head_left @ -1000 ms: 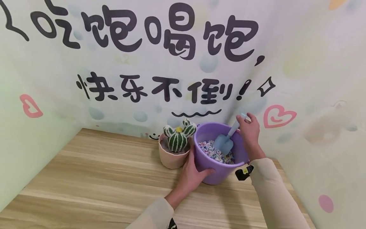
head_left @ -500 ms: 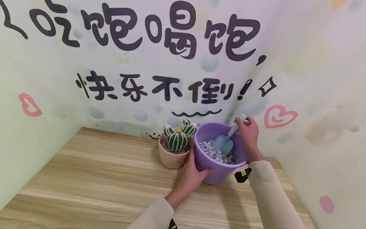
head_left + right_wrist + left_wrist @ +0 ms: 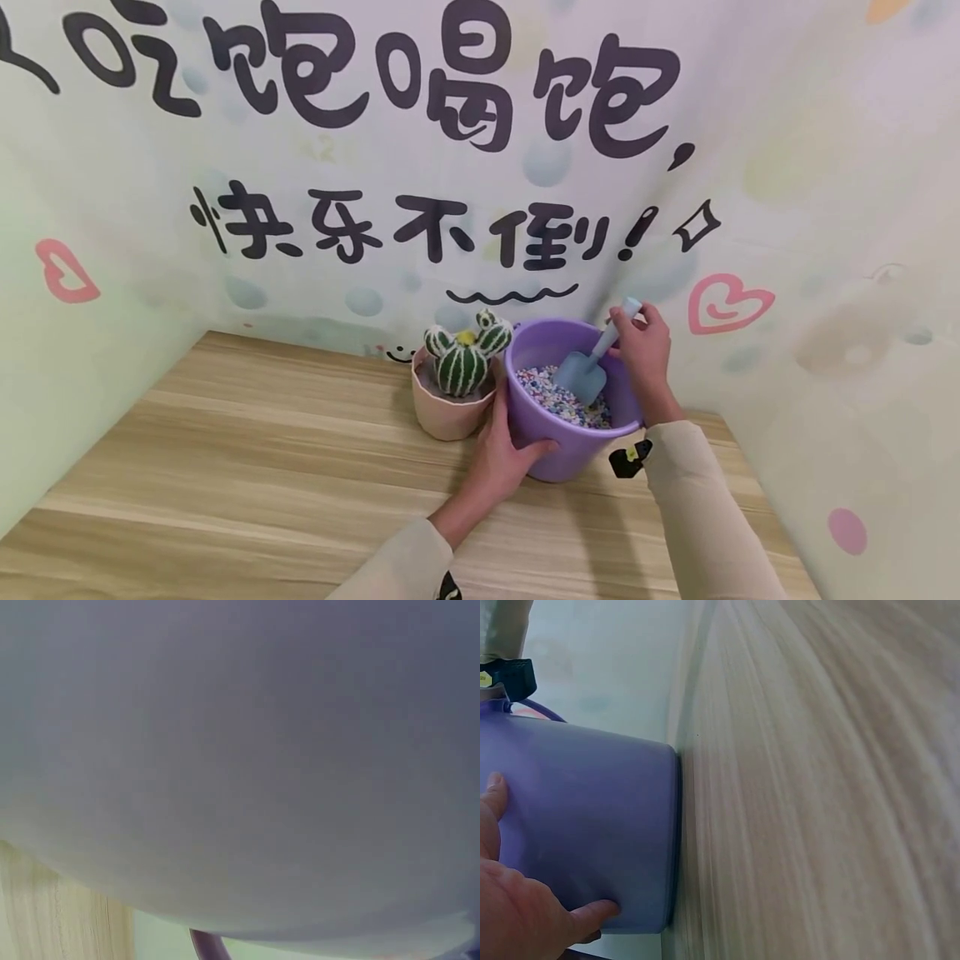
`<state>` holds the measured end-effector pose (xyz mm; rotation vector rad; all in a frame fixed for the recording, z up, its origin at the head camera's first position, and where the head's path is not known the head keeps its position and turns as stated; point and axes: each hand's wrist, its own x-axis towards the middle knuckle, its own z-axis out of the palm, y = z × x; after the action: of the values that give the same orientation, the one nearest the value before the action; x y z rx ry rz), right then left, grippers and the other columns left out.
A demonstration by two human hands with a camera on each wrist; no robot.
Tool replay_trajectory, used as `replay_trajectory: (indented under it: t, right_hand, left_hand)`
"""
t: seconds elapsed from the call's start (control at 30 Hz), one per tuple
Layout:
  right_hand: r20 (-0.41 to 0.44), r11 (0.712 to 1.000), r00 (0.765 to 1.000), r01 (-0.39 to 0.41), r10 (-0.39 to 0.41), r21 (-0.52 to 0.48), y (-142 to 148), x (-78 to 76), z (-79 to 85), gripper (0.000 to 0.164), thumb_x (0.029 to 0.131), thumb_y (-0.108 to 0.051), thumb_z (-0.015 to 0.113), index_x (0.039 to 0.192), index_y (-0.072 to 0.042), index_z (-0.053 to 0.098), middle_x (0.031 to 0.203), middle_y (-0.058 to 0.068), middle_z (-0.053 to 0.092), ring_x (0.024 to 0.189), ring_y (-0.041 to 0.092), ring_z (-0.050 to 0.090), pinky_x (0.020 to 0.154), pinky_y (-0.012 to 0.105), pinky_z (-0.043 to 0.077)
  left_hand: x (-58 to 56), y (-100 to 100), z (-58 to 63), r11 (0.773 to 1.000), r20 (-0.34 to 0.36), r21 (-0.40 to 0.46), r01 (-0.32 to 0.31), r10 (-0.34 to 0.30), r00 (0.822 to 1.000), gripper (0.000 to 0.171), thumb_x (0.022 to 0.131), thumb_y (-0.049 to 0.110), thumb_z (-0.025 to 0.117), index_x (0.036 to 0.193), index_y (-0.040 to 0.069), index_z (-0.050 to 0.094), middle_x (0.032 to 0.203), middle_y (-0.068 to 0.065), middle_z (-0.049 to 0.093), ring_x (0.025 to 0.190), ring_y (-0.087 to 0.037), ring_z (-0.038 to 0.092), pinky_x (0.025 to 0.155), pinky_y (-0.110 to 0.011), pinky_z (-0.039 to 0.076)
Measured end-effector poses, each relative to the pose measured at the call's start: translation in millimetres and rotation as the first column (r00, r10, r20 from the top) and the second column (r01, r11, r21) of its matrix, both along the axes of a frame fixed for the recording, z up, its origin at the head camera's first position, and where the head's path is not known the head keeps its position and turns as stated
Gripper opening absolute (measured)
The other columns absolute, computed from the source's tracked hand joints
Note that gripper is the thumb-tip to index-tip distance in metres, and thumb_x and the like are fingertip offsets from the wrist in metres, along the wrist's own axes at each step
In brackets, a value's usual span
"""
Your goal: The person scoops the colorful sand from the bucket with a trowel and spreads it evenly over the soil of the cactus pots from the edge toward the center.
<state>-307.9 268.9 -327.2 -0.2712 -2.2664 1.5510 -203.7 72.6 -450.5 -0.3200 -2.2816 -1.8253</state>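
A purple bucket (image 3: 577, 454) stands on the wooden table, partly filled with small multicoloured beads (image 3: 551, 392). My left hand (image 3: 498, 458) holds its near left side, the thumb in front and the fingers round the left wall. In the left wrist view, this hand (image 3: 525, 907) lies against the bucket (image 3: 592, 817). Above the right rim, my right hand (image 3: 647, 346) pinches the handle of a light blue toy shovel (image 3: 581, 377). Its blade rests tilted on the beads. The bucket's wall (image 3: 240, 765) fills most of the right wrist view, and neither the right hand nor the shovel shows there.
A toy cactus (image 3: 461, 367) in a pink pot (image 3: 448, 417) stands close to the left of the bucket, beside my left fingers. The wooden table (image 3: 262, 467) extends left and toward me. Behind it hangs a printed cloth (image 3: 360, 158) with large black characters.
My right hand has shifted slightly on the shovel handle, and the grip end shows more above the fingers. The whole view has drifted a little. My left hand stays on the bucket.
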Motion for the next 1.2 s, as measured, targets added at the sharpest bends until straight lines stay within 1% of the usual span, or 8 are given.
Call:
replay_trajectory:
  t: [0.1, 0.27, 0.5, 0.67, 0.77, 0.83, 1.07, 1.2]
  right_hand:
    - [0.015, 1.0, 1.0, -0.012, 0.011, 0.015, 0.4, 0.1, -0.6, 0.046, 0.094, -0.038, 0.061, 0.131, -0.011, 0.051, 0.121, 0.016, 0.065, 0.076, 0.011, 0.064, 0.063, 0.026, 0.057]
    - [0.062, 0.997, 0.996, -0.066, 0.063, 0.04, 0.0, -0.1, -0.5, 0.048, 0.094, -0.038, 0.061, 0.132, -0.01, 0.049, 0.123, 0.017, 0.063, 0.077, 0.013, 0.062, 0.066, 0.028, 0.058]
    - [0.086, 0.994, 0.991, -0.103, 0.099, 0.042, 1.1, -0.4, 1.1, 0.046, 0.096, -0.036, 0.059, 0.132, -0.009, 0.048, 0.123, 0.018, 0.063, 0.076, 0.012, 0.061, 0.066, 0.029, 0.058]
    - [0.085, 0.977, 0.974, -0.214, 0.211, 0.024, 0.4, -1.0, 1.0, 0.044, 0.098, -0.031, 0.056, 0.132, -0.005, 0.046, 0.12, 0.024, 0.061, 0.076, 0.012, 0.065, 0.065, 0.029, 0.058]
    - [0.09, 0.967, 0.964, -0.252, 0.25, 0.018, 0.1, -1.5, -0.2, 0.043, 0.099, -0.03, 0.055, 0.133, -0.004, 0.046, 0.117, 0.025, 0.061, 0.078, 0.015, 0.066, 0.066, 0.03, 0.058]
    - [0.09, 0.967, 0.964, -0.253, 0.251, 0.016, 0.2, -1.7, -0.9, 0.042, 0.1, -0.029, 0.054, 0.132, -0.004, 0.046, 0.116, 0.025, 0.062, 0.08, 0.015, 0.067, 0.067, 0.031, 0.058]
    - [0.103, 0.971, 0.967, -0.238, 0.235, 0.021, 0.8, -2.6, -1.3, 0.042, 0.1, -0.03, 0.055, 0.133, -0.005, 0.047, 0.117, 0.023, 0.062, 0.084, 0.011, 0.065, 0.065, 0.027, 0.058]
    - [0.127, 0.972, 0.966, -0.234, 0.228, 0.037, 1.9, -3.1, -1.2, 0.042, 0.1, -0.032, 0.054, 0.133, -0.007, 0.046, 0.116, 0.021, 0.062, 0.084, 0.014, 0.065, 0.066, 0.028, 0.058]
  left_hand:
    - [-0.4, 0.4, -0.6, 1.0, 0.005, -0.001, 0.003, -0.003, 1.0, 0.117, 0.074, 0.046, 0.081, 0.158, 0.022, 0.003, 0.163, -0.004, 0.015, 0.144, -0.028, 0.027, 0.113, -0.047, 0.031]
    - [-1.0, 0.9, -0.3, 1.0, -0.012, -0.006, 0.0, 0.0, 1.0, 0.117, 0.074, 0.045, 0.081, 0.158, 0.021, 0.004, 0.163, -0.007, 0.014, 0.145, -0.029, 0.025, 0.114, -0.047, 0.029]
    - [-1.6, 1.6, 1.8, 1.0, -0.028, -0.008, 0.006, -0.006, 1.0, 0.119, 0.073, 0.038, 0.084, 0.158, 0.026, 0.001, 0.163, 0.001, 0.01, 0.145, -0.023, 0.023, 0.115, -0.042, 0.027]
    - [-1.6, 1.8, 1.3, 1.0, -0.038, -0.007, 0.0, 0.0, 0.999, 0.118, 0.073, 0.039, 0.083, 0.158, 0.023, 0.002, 0.163, -0.003, 0.013, 0.145, -0.025, 0.024, 0.115, -0.043, 0.028]
    - [-1.4, 1.5, 0.4, 1.0, -0.033, -0.008, 0.003, -0.003, 0.999, 0.118, 0.073, 0.038, 0.083, 0.158, 0.024, 0.002, 0.163, -0.002, 0.013, 0.145, -0.024, 0.023, 0.115, -0.042, 0.027]
    - [-1.5, 1.4, -0.4, 1.0, -0.024, -0.011, 0.007, -0.007, 1.0, 0.118, 0.074, 0.038, 0.083, 0.158, 0.026, 0.001, 0.163, 0.0, 0.012, 0.146, -0.022, 0.022, 0.115, -0.041, 0.026]
    - [-2.6, 2.0, -0.2, 1.0, -0.007, -0.022, 0.011, -0.011, 1.0, 0.118, 0.074, 0.042, 0.081, 0.158, 0.024, 0.0, 0.163, -0.002, 0.011, 0.146, -0.024, 0.023, 0.115, -0.044, 0.028]
    - [-2.7, 2.7, 0.9, 1.0, 0.011, -0.028, 0.006, -0.006, 1.0, 0.117, 0.074, 0.042, 0.081, 0.158, 0.023, 0.002, 0.163, -0.003, 0.012, 0.146, -0.025, 0.023, 0.115, -0.044, 0.028]
